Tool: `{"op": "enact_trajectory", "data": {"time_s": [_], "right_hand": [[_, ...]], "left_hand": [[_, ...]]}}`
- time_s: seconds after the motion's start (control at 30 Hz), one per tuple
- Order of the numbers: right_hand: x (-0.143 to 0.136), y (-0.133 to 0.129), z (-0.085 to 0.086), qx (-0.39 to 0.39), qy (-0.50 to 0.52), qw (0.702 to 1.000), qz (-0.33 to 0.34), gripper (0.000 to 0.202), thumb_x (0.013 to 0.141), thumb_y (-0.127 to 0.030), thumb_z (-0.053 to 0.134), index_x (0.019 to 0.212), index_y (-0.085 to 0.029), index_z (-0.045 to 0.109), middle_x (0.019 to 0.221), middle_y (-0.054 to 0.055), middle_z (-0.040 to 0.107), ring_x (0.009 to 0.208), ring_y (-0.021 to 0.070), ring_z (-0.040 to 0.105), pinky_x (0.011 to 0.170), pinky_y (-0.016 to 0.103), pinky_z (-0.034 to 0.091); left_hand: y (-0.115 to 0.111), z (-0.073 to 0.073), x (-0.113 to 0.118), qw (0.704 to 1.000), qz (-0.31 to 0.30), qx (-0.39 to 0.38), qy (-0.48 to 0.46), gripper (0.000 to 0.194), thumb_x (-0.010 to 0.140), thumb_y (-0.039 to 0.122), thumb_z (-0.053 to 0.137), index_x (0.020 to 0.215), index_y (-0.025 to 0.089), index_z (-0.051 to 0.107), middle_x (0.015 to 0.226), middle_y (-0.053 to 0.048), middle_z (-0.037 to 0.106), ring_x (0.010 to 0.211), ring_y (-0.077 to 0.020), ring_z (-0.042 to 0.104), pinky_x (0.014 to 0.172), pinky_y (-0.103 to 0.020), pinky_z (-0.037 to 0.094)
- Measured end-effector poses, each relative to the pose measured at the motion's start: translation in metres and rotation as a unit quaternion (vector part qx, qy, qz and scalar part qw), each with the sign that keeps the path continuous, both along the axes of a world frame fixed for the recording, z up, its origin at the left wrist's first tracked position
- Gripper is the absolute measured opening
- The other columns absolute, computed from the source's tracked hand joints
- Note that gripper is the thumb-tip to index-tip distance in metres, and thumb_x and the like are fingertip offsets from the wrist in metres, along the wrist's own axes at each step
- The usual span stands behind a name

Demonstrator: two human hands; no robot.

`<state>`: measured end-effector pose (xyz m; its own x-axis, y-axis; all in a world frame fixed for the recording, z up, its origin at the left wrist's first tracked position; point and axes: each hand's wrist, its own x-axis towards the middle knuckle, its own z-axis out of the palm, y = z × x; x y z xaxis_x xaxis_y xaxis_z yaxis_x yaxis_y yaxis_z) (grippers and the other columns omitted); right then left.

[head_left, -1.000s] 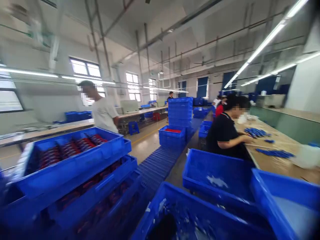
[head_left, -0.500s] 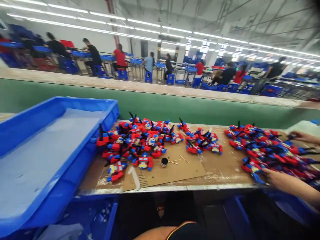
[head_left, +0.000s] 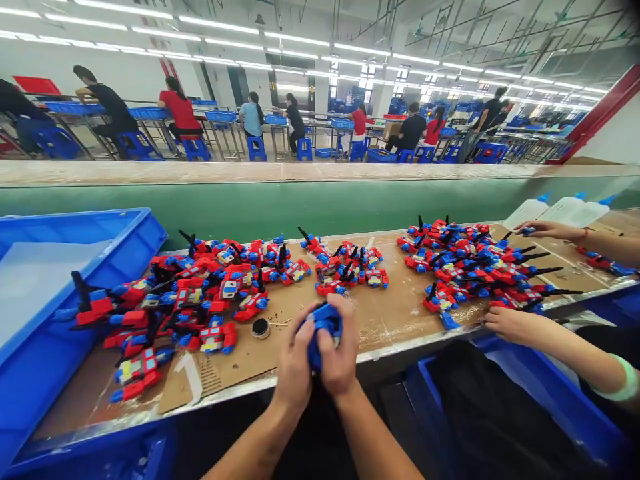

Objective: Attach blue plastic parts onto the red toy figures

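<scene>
My left hand [head_left: 296, 363] and my right hand [head_left: 341, 350] are together in front of me, both closed round a dark blue toy part [head_left: 324, 327], thumbs on its near side. Fingers hide much of the part. It is held above the front edge of the workbench [head_left: 385, 343]. Beyond and to the left lies a large pile of red and blue toy robots [head_left: 220, 287]; a smaller group [head_left: 350, 267] lies behind my hands. A small pot of black stuff [head_left: 261, 327] stands left of my hands, with thin sticks beside it on a cardboard sheet [head_left: 235, 367].
A blue tray [head_left: 125, 250] stands at the left. At the right, a co-worker's hands [head_left: 515, 323] touch another toy pile [head_left: 475, 267]. White bottles [head_left: 570, 212] with blue caps stand behind. Blue bins [head_left: 550, 400] sit below the bench edge. People sit at far tables.
Both my hands have come into view, closed on the blue part. The view has turned to the right, so the piles and tray appear further left. The co-worker's arms now show more fully.
</scene>
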<state>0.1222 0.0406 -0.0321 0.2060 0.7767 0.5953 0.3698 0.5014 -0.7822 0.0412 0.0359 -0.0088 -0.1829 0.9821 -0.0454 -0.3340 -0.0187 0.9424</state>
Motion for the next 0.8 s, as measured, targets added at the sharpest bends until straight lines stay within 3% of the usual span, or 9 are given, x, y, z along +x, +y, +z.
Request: {"op": "enact_trajectory", "data": {"time_s": [0.13, 0.27, 0.37, 0.53, 0.67, 0.8], "right_hand": [[0.077, 0.052, -0.027, -0.02, 0.07, 0.996, -0.043, 0.037, 0.095, -0.038, 0.047, 0.124, -0.017, 0.056, 0.121, 0.011, 0.062, 0.11, 0.0239, 0.06, 0.099, 0.041, 0.048], [0.117, 0.079, -0.053, -0.066, 0.084, 0.989, -0.098, 0.041, 0.094, -0.047, 0.044, 0.121, -0.019, 0.057, 0.121, 0.011, 0.064, 0.111, 0.0256, 0.06, 0.101, 0.045, 0.046], [0.127, 0.089, -0.062, -0.101, 0.076, 0.984, -0.129, 0.043, 0.094, -0.05, 0.048, 0.12, -0.018, 0.059, 0.121, 0.013, 0.065, 0.112, 0.0272, 0.059, 0.101, 0.047, 0.045], [0.139, 0.101, -0.065, -0.132, 0.031, 0.976, -0.169, 0.043, 0.094, -0.052, 0.04, 0.102, -0.018, 0.065, 0.108, 0.013, 0.07, 0.104, 0.0272, 0.061, 0.1, 0.046, 0.045], [0.141, 0.1, -0.066, -0.143, -0.028, 0.966, -0.214, 0.05, 0.094, -0.054, 0.037, 0.109, -0.016, 0.065, 0.121, 0.018, 0.066, 0.12, 0.0313, 0.054, 0.11, 0.051, 0.036], [0.135, 0.1, -0.07, -0.153, -0.08, 0.957, -0.233, 0.055, 0.095, -0.055, 0.034, 0.117, -0.014, 0.065, 0.131, 0.021, 0.062, 0.128, 0.0354, 0.048, 0.113, 0.057, 0.03]], "left_hand": [[0.058, -0.032, 0.082, 0.998, -0.038, 0.012, 0.051, 0.047, 0.088, 0.049, 0.058, 0.114, 0.013, 0.071, 0.115, -0.012, 0.073, 0.103, -0.0244, 0.068, 0.092, -0.033, 0.055], [0.09, -0.058, 0.125, 0.99, -0.027, 0.052, 0.128, 0.043, 0.087, 0.045, 0.058, 0.113, 0.014, 0.072, 0.117, -0.013, 0.071, 0.109, -0.0256, 0.066, 0.101, -0.04, 0.051], [0.101, -0.066, 0.136, 0.976, 0.002, 0.082, 0.203, 0.04, 0.09, 0.041, 0.056, 0.114, 0.014, 0.072, 0.118, -0.015, 0.068, 0.11, -0.0249, 0.063, 0.105, -0.041, 0.048], [0.108, -0.062, 0.143, 0.933, 0.014, 0.115, 0.339, 0.038, 0.101, 0.035, 0.043, 0.111, 0.017, 0.075, 0.12, -0.015, 0.063, 0.118, -0.0273, 0.055, 0.109, -0.048, 0.043], [0.101, -0.06, 0.135, 0.884, -0.017, 0.136, 0.447, 0.036, 0.102, 0.034, 0.043, 0.123, 0.023, 0.071, 0.136, -0.013, 0.058, 0.131, -0.0323, 0.045, 0.115, -0.06, 0.032], [0.09, -0.065, 0.118, 0.844, -0.056, 0.151, 0.512, 0.041, 0.104, 0.033, 0.04, 0.139, 0.024, 0.059, 0.146, -0.014, 0.052, 0.138, -0.0322, 0.042, 0.115, -0.065, 0.031]]}}
